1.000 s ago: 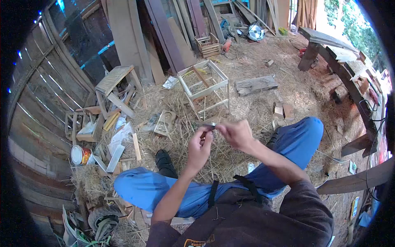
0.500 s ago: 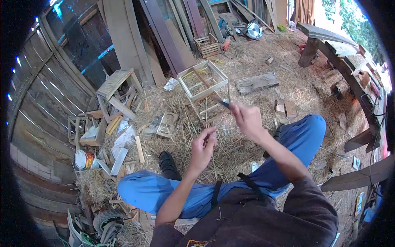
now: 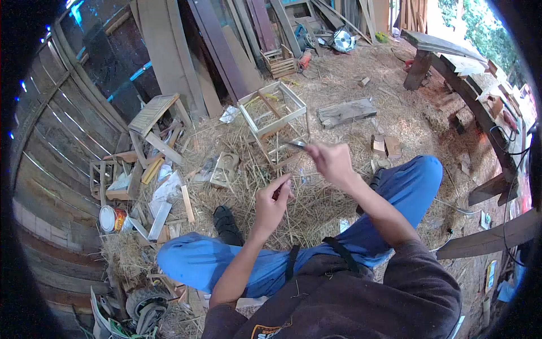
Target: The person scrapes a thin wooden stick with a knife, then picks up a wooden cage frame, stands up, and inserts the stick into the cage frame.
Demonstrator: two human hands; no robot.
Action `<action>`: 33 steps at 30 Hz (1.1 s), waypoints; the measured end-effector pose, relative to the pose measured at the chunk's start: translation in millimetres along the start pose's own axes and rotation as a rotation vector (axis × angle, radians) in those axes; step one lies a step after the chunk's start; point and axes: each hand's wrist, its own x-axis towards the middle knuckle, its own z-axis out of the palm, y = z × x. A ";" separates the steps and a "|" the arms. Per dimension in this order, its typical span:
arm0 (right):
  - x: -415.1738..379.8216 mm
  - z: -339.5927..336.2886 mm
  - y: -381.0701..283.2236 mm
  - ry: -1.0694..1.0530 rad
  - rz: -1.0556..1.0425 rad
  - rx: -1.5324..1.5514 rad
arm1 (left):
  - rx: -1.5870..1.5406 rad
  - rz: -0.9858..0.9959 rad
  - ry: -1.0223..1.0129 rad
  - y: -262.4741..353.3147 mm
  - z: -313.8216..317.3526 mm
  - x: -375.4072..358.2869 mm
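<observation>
My right hand (image 3: 332, 160) is closed on a small knife (image 3: 297, 144) whose dark blade points left, above the straw. My left hand (image 3: 271, 202) sits lower and to the left, its fingers pinched around a thin straw stalk (image 3: 282, 183) that rises between fingers and thumb. The two hands are apart, about a hand's width. Both are held over my lap, between my knees in blue trousers (image 3: 195, 257). A small wooden frame crate (image 3: 273, 117) stands on the straw just beyond the knife.
Straw covers the ground. Planks (image 3: 169, 51) lean against the wall at the back. A slatted stool (image 3: 152, 116), wood offcuts and a tin can (image 3: 110, 218) lie at the left. A flat board (image 3: 345, 112) lies beyond the crate. A workbench (image 3: 468, 85) runs along the right.
One second ago both hands met at the stalk and blade. My right hand then pulled the knife away up and to the right; now it sits slightly lower with the blade turned left.
</observation>
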 end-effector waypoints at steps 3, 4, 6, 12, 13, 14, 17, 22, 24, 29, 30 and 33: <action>-2.7 -0.5 3.1 -0.015 0.054 -0.009 | 0.000 0.004 -0.001 4.3 -2.2 -1.3; -7.6 5.1 1.5 0.004 -0.025 0.011 | -0.005 -0.002 -0.010 5.2 -2.1 -0.6; -8.1 8.3 0.1 0.029 -0.090 0.031 | -0.020 0.002 -0.025 3.2 -2.1 0.0; -7.6 16.2 1.8 0.010 0.147 0.105 | 0.049 -0.030 -0.027 15.6 -3.1 2.8; -13.8 16.7 -5.4 -0.033 0.079 0.081 | 0.069 -0.018 -0.020 17.7 -2.2 3.6; -18.2 16.3 -12.3 -0.074 0.007 0.057 | 0.057 -0.020 -0.014 15.4 -1.7 4.0; -5.1 24.0 -6.1 0.002 0.029 0.089 | 0.056 0.018 0.017 10.1 -3.0 8.0; -20.6 22.5 -8.8 -0.063 0.067 0.057 | 0.135 -0.046 -0.043 24.9 -6.1 5.8; -19.7 19.3 -20.9 -0.125 -0.044 0.052 | 0.132 0.043 0.037 16.4 -1.2 7.5; -1.7 17.1 -2.0 -0.018 0.176 0.021 | 0.136 0.012 -0.005 23.3 -3.9 6.4; -14.0 23.0 -5.6 -0.011 0.106 0.040 | 0.115 0.011 -0.002 20.9 -2.1 6.1; -20.0 20.1 -19.7 -0.127 0.033 0.029 | 0.065 -0.013 0.008 9.8 -1.7 6.7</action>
